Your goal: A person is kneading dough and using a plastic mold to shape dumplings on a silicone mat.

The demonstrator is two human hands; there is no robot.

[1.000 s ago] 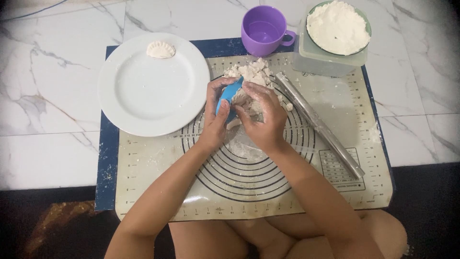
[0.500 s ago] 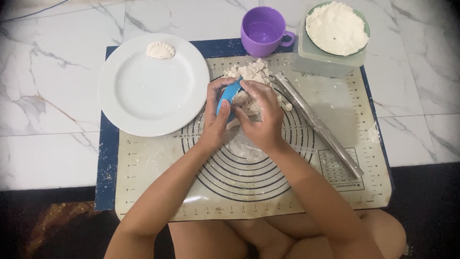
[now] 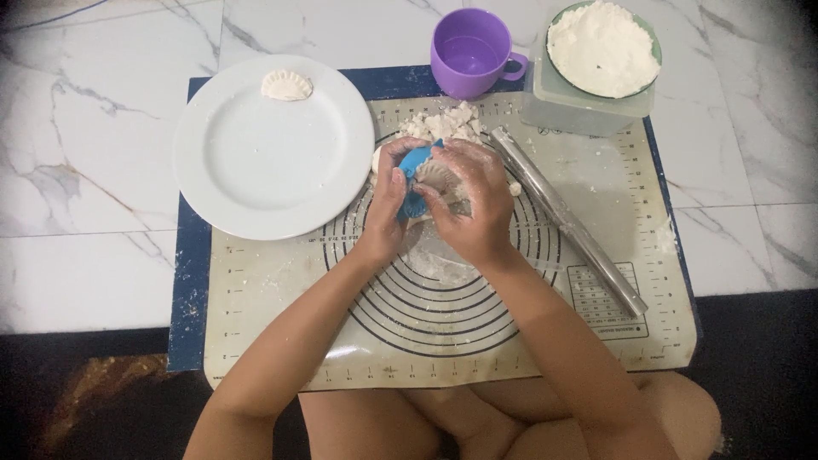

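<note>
My left hand (image 3: pixel 388 200) grips a blue hinged dumpling mould (image 3: pixel 415 162) over the middle of the baking mat (image 3: pixel 477 341). My right hand (image 3: pixel 473 204) is closed around a pale, crimped dumpling (image 3: pixel 439 177) resting in the mould. Both hands are dusted with flour. A pile of dough scraps (image 3: pixel 443 123) lies just beyond the hands. One finished dumpling (image 3: pixel 286 85) sits at the far rim of the white plate (image 3: pixel 273 153).
A metal rolling pin (image 3: pixel 567 221) lies diagonally on the mat to the right. A purple cup (image 3: pixel 469 51) stands at the mat's far edge. A bowl of white flour (image 3: pixel 603 47) sits on a grey scale at far right. Marble floor surrounds the mat.
My right hand's fingers have shifted slightly on the dumpling in the mould. Hands, mould and everything else stay in the same place.
</note>
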